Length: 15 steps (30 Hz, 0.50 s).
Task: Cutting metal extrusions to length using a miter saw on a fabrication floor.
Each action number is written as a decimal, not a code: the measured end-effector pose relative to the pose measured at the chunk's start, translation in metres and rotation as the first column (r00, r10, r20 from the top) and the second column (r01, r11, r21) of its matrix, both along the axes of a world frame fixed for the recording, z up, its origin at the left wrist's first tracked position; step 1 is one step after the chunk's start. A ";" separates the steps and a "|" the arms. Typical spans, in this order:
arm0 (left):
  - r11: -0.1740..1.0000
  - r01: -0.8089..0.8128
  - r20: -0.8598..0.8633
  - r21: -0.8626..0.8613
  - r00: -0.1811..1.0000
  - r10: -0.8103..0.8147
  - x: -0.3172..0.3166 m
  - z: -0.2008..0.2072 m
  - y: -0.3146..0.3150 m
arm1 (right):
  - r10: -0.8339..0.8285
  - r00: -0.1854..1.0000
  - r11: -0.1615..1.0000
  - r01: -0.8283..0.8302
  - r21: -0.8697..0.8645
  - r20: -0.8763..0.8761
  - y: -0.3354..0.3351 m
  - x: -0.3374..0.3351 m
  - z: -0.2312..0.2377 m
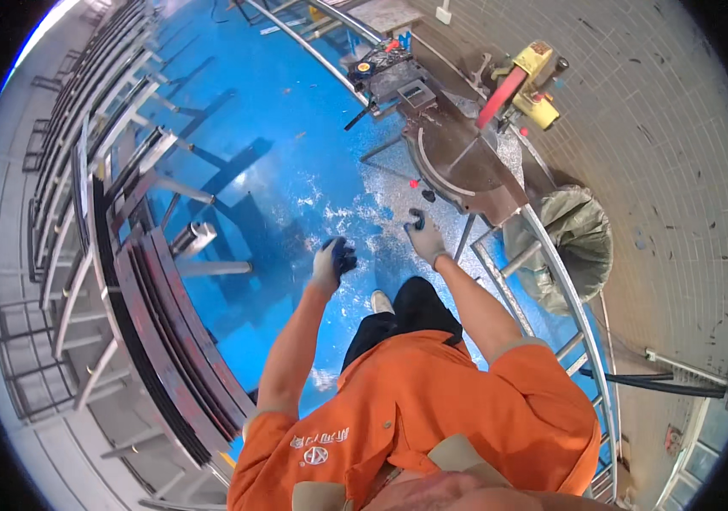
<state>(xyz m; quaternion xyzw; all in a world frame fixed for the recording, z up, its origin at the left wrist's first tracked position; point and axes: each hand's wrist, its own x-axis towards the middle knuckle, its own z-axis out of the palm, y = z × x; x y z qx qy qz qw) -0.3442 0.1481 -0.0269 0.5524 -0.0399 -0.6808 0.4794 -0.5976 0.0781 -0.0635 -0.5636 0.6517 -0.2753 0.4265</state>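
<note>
My left hand wears a pale glove with a dark blue coated palm and fingers. It hangs over the blue floor with its fingers loosely bent and apart, and I see nothing in it. My right hand, gloved the same way, reaches forward with thumb and fingers apart, holding nothing visible. Just ahead of it are a black knob and a red knob at the front of a cut-off saw. The saw has a round brown table, a red blade guard and a yellow motor housing.
Long dark bars lie on a metal rack to my left. A roller conveyor curves along my right, beside a grey-green sack. Another rail runs beyond the saw. Pale dust covers parts of the blue floor.
</note>
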 end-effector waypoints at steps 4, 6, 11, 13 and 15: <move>0.996 0.073 -0.129 -0.044 0.989 -0.078 -0.023 -0.002 -0.179 | -0.186 0.982 0.952 0.179 -0.247 -0.007 -0.106 0.018 -0.016; 0.992 0.116 -0.148 -0.041 0.982 -0.121 -0.015 -0.038 -0.240 | -0.253 0.967 0.948 0.244 -0.203 -0.019 -0.151 0.029 -0.022; 0.967 0.219 -0.236 -0.127 0.941 -0.244 -0.028 -0.115 -0.394 | -0.420 0.900 0.904 0.403 -0.146 -0.114 -0.283 0.052 -0.041; 0.963 0.237 -0.264 -0.127 0.928 -0.263 -0.014 -0.148 -0.444 | -0.430 0.870 0.901 0.398 -0.170 -0.240 -0.309 0.076 -0.070; 0.950 0.286 -0.295 -0.122 0.904 -0.310 -0.021 -0.159 -0.472 | -0.466 0.826 0.885 0.430 -0.179 -0.319 -0.332 0.071 -0.081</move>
